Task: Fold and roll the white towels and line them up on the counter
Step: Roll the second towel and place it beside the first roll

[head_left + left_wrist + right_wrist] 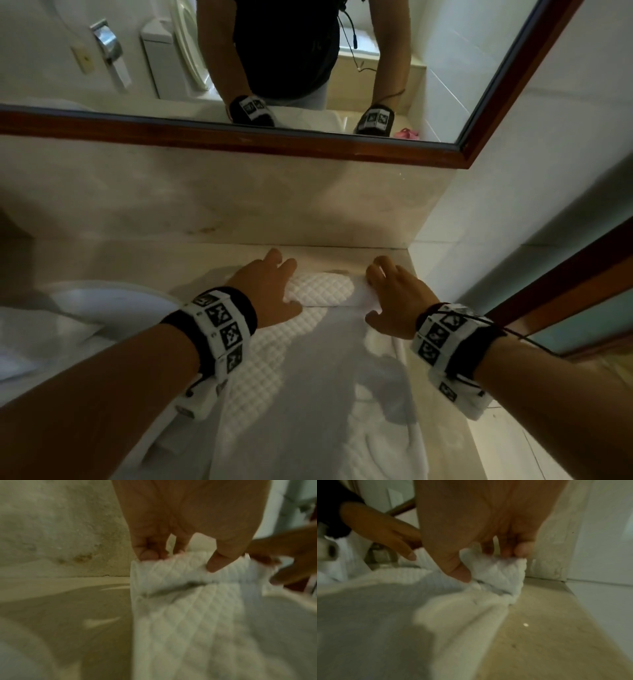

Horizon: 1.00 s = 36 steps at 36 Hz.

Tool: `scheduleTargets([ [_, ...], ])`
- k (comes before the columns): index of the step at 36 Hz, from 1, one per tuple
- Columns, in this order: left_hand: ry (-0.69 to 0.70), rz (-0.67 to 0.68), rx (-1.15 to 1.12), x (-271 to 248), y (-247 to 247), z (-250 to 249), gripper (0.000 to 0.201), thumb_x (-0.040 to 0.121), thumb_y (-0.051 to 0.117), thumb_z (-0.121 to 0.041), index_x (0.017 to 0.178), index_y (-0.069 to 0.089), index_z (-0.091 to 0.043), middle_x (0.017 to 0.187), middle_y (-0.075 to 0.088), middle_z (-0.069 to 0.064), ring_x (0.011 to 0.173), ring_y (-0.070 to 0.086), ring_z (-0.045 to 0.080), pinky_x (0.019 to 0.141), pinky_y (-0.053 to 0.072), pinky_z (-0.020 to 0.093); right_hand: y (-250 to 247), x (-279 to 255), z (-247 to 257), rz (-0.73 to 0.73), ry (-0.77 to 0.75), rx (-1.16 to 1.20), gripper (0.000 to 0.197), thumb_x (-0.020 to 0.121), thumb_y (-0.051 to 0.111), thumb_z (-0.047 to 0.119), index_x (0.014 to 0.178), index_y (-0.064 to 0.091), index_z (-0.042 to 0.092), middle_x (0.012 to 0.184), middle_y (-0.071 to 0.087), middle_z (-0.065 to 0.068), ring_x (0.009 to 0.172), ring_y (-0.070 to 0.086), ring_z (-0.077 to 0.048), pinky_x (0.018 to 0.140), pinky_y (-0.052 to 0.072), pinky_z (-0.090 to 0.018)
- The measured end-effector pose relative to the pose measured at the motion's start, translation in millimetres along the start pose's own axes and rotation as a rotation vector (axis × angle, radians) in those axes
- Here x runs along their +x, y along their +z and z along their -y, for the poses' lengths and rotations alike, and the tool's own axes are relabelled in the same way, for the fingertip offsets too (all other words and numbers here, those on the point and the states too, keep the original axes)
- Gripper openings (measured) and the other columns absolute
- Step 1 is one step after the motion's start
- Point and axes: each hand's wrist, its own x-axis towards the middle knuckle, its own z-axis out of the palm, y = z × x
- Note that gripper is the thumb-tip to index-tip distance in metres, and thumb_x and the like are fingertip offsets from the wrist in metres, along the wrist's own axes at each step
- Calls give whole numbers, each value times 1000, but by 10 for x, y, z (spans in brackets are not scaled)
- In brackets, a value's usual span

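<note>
A white quilted towel point(291, 370) lies lengthwise on the beige counter point(442, 442), its far end turned over into a small roll point(322, 289). My left hand point(270, 284) grips the roll's left part, fingers curled behind it and thumb in front. My right hand point(394, 291) grips the right end the same way. In the left wrist view the left hand point(187, 557) pinches the rolled edge of the towel point(197, 622). In the right wrist view the right hand point(488, 563) holds the roll's end point(501, 573) above the flat towel point(402, 622).
A white basin point(102, 301) sits left of the towel, with more white cloth point(34, 339) beside it. The marble backsplash point(205, 202) and a wood-framed mirror point(239, 140) stand just behind the roll. A tiled wall point(513, 222) closes the right side. A tap point(327, 549) shows at far left.
</note>
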Motion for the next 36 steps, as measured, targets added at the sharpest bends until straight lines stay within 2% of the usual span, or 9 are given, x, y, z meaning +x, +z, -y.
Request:
scheduleTargets([
  [4,-30,110,-115,13,-180,48,27,90,50,-32,70,34,-24,78,46,-3,81,47,22,60,33,25,-210,-46,-41,182,-4,91,30,88,52,30,113,46,14,120,54,-8,107,54,-28,87,43,-31],
  [6,-53,187,-150,15,-285,96,16,87,57,-31,89,43,-23,89,53,-2,86,52,23,67,42,28,-331,4,-91,221,22,116,25,87,57,26,107,45,16,110,57,-7,96,55,-26,81,43,-31],
  [9,-80,347,-101,39,-371,96,61,81,66,-40,133,38,-22,124,52,0,118,51,22,99,43,32,-430,107,-129,332,67,189,61,71,77,32,122,43,22,117,59,1,101,57,-21,89,45,-31],
  [15,-24,485,115,124,-340,-4,56,76,70,-42,123,55,-17,123,53,6,112,46,23,94,42,30,-208,196,66,402,64,-144,77,58,79,53,123,52,20,113,47,-1,113,50,-23,91,44,-32],
  [21,-101,284,-60,199,-209,134,78,84,65,-35,144,22,-11,142,42,11,126,45,27,101,39,32,-97,248,32,74,70,44,63,67,76,38,120,49,17,118,58,-6,111,57,-28,89,45,-33],
  [23,-108,156,-41,202,-116,128,86,86,59,-40,148,6,-11,143,40,11,126,45,29,104,41,36,-9,250,27,-78,64,49,61,75,69,31,126,42,13,129,52,-10,126,46,-28,102,36,-34],
  [27,-57,-81,138,126,56,30,63,89,53,-27,140,21,-10,133,45,11,118,45,28,101,37,38,126,160,27,-118,68,-13,64,87,57,32,141,27,13,155,18,-9,146,5,-28,118,10,-45],
  [33,-18,122,35,-151,-33,1,49,92,40,-43,131,30,-15,159,-4,3,148,-3,20,120,2,47,74,-210,-33,160,-93,-16,78,93,42,38,149,-9,21,154,-28,-2,141,-27,-16,114,-18,-39],
  [36,-18,200,-74,-169,-180,-20,15,97,31,-31,100,37,-18,124,52,-2,126,42,23,118,4,51,-114,-262,-38,264,-74,242,58,99,36,28,150,10,19,159,-6,2,147,-7,-13,117,-6,-31],
])
